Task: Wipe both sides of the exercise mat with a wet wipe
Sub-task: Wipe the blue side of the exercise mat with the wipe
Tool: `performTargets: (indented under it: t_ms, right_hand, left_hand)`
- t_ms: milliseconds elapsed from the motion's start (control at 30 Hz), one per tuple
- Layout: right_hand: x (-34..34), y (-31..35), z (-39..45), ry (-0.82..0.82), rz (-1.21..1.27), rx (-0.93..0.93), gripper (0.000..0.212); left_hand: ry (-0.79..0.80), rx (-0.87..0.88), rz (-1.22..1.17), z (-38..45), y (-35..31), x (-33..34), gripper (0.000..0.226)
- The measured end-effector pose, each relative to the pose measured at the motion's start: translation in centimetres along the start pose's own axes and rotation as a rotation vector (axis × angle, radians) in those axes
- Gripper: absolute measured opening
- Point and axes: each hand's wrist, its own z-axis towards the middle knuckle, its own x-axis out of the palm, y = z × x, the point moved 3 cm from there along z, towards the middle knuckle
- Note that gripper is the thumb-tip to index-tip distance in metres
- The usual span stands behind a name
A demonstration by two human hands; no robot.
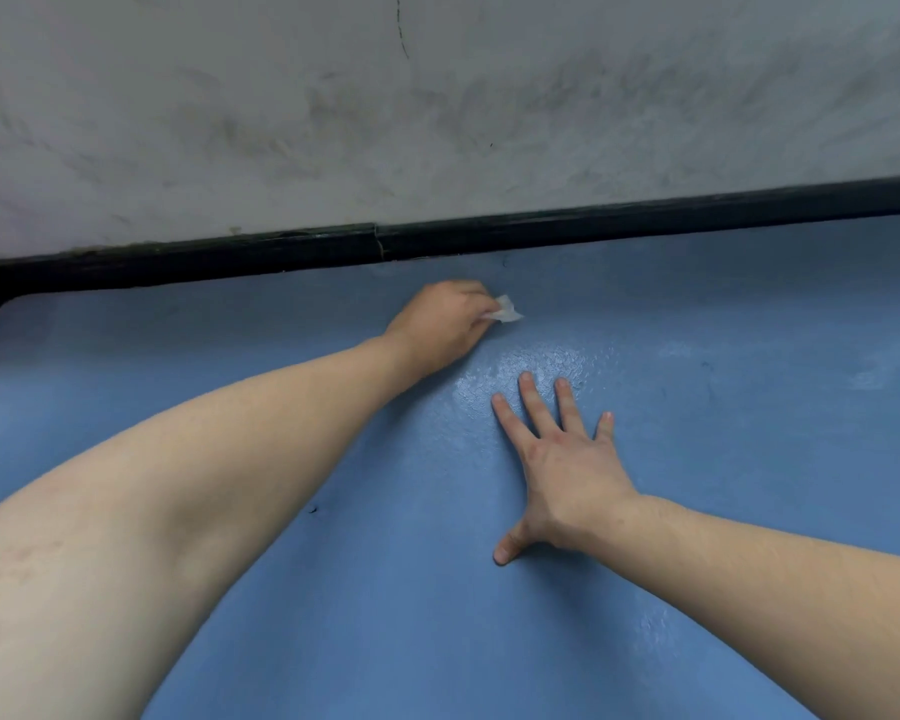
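- Head view: I see my left hand (445,324) clenched around the wipe (505,310), pressed on the blue mat (749,433).
- My right hand (562,459) lies flat, fingers spread, holding nothing.

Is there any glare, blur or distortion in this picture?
Head view: glare on the mat just beyond the right hand; the wipe in the left hand is slightly soft; the wide lens bends the black skirting.
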Motion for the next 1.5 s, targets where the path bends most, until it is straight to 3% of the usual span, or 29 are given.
performTargets:
  t_ms: [100,133,267,400,433,533,567,700,733,833,867,933,1000,1100,1133,1267,1300,1400,1433,1500]
  right_hand:
    - [-0.1,0.0,-0.2,-0.003,-0.006,-0.013,0.168]
    - [-0.2,-0.1,-0.3,-0.012,-0.004,-0.017,0.167]
    - [-0.4,-0.4,-1.0,-0.03,-0.007,-0.023,0.168]
    - [-1.7,-1.9,-1.7,-0.051,-0.059,-0.031,0.172]
    - [-2.1,-2.7,-1.7,-0.058,-0.086,-0.024,0.171]
    - [-2.4,-4.5,-1.5,-0.001,-0.112,-0.007,0.17]
    - [-2.3,-4.9,-1.4,0.018,-0.103,-0.004,0.17]
    - [-2.1,-4.9,-1.4,0.02,-0.076,-0.012,0.17]
    - [-2.1,-4.9,-1.5,0.016,-0.07,-0.01,0.17]
    - [-2.0,-4.9,-1.4,0.021,-0.063,0.001,0.171]
    - [-2.0,-4.9,-1.4,0.02,-0.062,0.005,0.171]
    - [-2.0,-4.8,-1.4,0.02,-0.056,0.009,0.171]
    - [-2.1,-4.8,-1.5,0.024,-0.052,0.009,0.171]
    - [-2.2,-4.7,-1.6,0.018,-0.039,0.01,0.171]
    - [-2.2,-4.6,-1.7,0.017,-0.037,0.012,0.171]
    - [-2.1,-4.5,-1.8,0.014,-0.026,0.02,0.171]
    - [-2.1,-4.5,-1.9,0.01,-0.026,0.021,0.171]
    - [-1.8,-4.3,-2.4,-0.007,-0.014,0.003,0.164]
    - [-1.6,-4.3,-2.7,-0.014,-0.002,-0.01,0.158]
    - [-1.1,-4.4,-3.4,-0.016,0.028,-0.045,0.146]
  left_hand:
    - [-0.126,-0.303,0.02,0.2,3.1,-1.4,0.018]
    - [-0.153,-0.323,0.009,-0.3,2.5,-1.4,0.016]
    - [-0.003,0.077,-0.02,-2.8,-1.7,0.0,0.012]
    - [-0.103,-0.196,0.022,-3.1,0.1,-1.2,0.014]
    - [-0.101,-0.194,-0.002,-3.7,-1.0,-0.9,0.013]
    - [-0.011,0.098,-0.104,-6.1,-4.3,0.8,0.022]
    - [-0.002,0.119,-0.112,-6.3,-4.1,0.6,0.025]
    - [-0.112,-0.172,-0.064,-6.6,-2.5,0.0,0.011]
    - [-0.096,-0.14,-0.097,-7.1,-4.0,0.4,0.009]
    - [0.034,0.183,-0.142,-9.4,-7.5,1.9,0.017]
    - [0.037,0.167,-0.127,-9.3,-7.1,1.4,0.016]
    - [-0.076,-0.036,-0.083,-8.4,-5.0,0.5,0.013]
    - [-0.075,-0.176,-0.107,-9.2,-5.5,0.5,0.014]
    - [0.08,0.15,-0.169,-11.6,-10.0,2.0,0.023]
    - [0.108,0.186,-0.17,-11.8,-10.0,1.8,0.027]
    - [-0.067,-0.136,-0.138,-11.3,-6.8,0.8,0.033]
    - [-0.055,-0.136,-0.163,-11.8,-7.7,0.9,0.028]
    - [0.086,0.143,-0.196,-13.9,-11.3,1.8,0.02]
    - [0.106,0.15,-0.186,-13.8,-11.0,1.4,0.021]
    - [0.005,0.003,-0.141,-12.9,-9.0,0.7,0.017]
